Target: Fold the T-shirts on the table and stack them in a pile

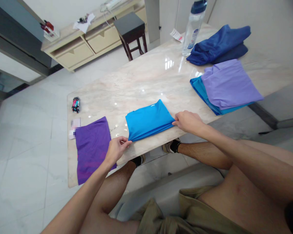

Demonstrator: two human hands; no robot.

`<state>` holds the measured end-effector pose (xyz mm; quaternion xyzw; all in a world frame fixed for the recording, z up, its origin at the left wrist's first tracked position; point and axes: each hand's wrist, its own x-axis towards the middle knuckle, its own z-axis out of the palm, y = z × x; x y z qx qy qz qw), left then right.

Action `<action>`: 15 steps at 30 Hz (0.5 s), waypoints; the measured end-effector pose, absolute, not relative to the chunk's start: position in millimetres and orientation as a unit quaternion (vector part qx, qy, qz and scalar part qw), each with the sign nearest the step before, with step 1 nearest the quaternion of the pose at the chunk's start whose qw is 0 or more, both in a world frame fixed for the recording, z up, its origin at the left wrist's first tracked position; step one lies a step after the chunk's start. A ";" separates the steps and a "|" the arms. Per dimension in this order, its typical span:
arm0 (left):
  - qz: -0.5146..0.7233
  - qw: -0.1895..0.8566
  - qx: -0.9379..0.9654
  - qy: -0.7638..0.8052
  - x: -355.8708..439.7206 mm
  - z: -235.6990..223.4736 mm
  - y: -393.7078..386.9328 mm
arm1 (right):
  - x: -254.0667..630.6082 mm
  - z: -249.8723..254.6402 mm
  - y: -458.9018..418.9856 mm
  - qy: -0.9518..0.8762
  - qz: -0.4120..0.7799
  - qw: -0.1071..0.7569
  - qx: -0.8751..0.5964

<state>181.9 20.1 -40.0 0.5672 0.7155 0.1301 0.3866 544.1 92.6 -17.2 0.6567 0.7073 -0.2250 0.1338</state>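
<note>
A folded bright blue shirt point(147, 121) lies near the front edge of the pale marble table point(136, 81). My left hand point(117, 149) pinches its lower left corner, and my right hand point(188, 122) grips its right end. A folded purple shirt point(91, 148) lies to the left, partly below my left wrist and hanging over the table's edge. Farther right, a lilac shirt point(229, 84) rests on a teal garment point(200, 91). A folded navy stack point(217, 45) sits beyond them.
A clear water bottle point(192, 29) and a paper slip point(176, 35) stand at the far end of the table. A small multicoloured object point(75, 104) and a blurred white item point(74, 128) lie at the left. Beyond the table are a dark stool point(130, 29) and a drawer cabinet point(88, 42).
</note>
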 end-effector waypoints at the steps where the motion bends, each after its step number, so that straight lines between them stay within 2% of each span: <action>1: 0.120 0.388 0.573 0.712 180.8 -40.4 21.8 | 543.6 -16.8 92.6 0.712 -0.230 0.141 0.648; 4: 0.097 0.385 0.616 0.681 176.6 -34.0 35.9 | 541.0 -12.1 94.2 0.725 -0.237 0.152 0.629; 7: 0.148 0.324 0.668 0.653 170.5 -11.6 61.2 | 537.0 -0.5 99.7 0.727 -0.191 0.130 0.646; 11: 0.250 0.180 0.701 0.643 180.5 14.1 81.3 | 520.0 10.0 104.8 0.773 -0.116 0.011 0.624; 15: 0.161 0.114 0.808 0.556 221.3 -12.7 78.1 | 489.7 -21.0 100.2 0.874 -0.093 -0.094 0.468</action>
